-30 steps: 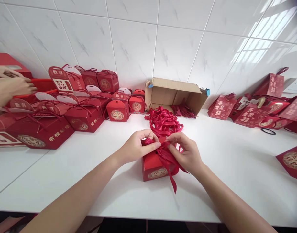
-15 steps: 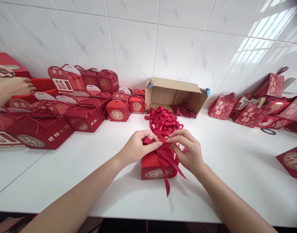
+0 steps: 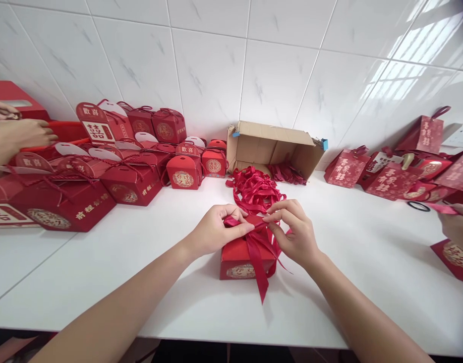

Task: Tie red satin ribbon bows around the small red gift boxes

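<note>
A small red gift box (image 3: 231, 262) with a gold round emblem sits on the white table in front of me. A red satin ribbon (image 3: 257, 262) is looped over its top, and its tails hang down the front. My left hand (image 3: 222, 227) pinches the ribbon at the box's upper left. My right hand (image 3: 292, 229) pinches the ribbon on the right side of the knot. Behind the box lies a tangled heap of red ribbon (image 3: 254, 186). The fingers partly hide the knot.
Against the tiled wall a cardboard box (image 3: 277, 133) lies on its side with ribbon inside. Red gift boxes (image 3: 133, 176) crowd the left, more (image 3: 390, 181) the right. Other people's hands show at the far left (image 3: 23, 136) and right edge (image 3: 460, 222). A black ring (image 3: 418, 206) lies on the right.
The ribbon tails have swung and now hang closer together, while my hands stay nearly in place on the ribbon. Another person's hand has come in at the right edge, holding something pink.
</note>
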Demonstrator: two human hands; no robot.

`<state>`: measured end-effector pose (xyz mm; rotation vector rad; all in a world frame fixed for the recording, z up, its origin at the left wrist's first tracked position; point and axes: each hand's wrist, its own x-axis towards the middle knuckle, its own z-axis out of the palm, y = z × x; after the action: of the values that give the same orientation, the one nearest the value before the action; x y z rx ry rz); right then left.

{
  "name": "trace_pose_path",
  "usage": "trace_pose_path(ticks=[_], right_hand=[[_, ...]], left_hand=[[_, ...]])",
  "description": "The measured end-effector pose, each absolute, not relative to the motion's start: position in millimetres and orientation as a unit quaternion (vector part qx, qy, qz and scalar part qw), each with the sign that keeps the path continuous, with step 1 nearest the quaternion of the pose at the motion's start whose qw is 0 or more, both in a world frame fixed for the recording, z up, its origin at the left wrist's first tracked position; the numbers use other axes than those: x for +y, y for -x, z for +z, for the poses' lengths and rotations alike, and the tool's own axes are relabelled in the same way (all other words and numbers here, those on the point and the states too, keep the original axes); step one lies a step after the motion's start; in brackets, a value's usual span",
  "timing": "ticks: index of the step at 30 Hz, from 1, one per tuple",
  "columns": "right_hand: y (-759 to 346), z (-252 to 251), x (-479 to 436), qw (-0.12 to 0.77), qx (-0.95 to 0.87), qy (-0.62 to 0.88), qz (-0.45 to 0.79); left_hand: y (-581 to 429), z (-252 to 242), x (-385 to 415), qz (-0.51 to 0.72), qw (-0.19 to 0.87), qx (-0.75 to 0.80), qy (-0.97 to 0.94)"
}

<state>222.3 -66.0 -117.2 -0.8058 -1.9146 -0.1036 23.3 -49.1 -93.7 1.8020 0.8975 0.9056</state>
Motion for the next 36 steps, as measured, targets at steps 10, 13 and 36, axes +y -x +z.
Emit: trace_pose_path(ticks=[10, 13, 36], right_hand=[[-227, -119, -61, 0.507, -0.786, 0.355, -0.019], [-227, -119, -60, 0.508, -0.781, 0.363, -0.008], [-215, -113, -78, 0.483, -0.747, 0.353, 0.288]], left_hand=[[-25, -93, -49, 0.364, 0.45, 0.367, -0.729], [-24, -93, -49, 0.362, 0.456, 0.369, -0.725], [-18, -93, -53, 0.328, 0.542, 0.325, -0.702]])
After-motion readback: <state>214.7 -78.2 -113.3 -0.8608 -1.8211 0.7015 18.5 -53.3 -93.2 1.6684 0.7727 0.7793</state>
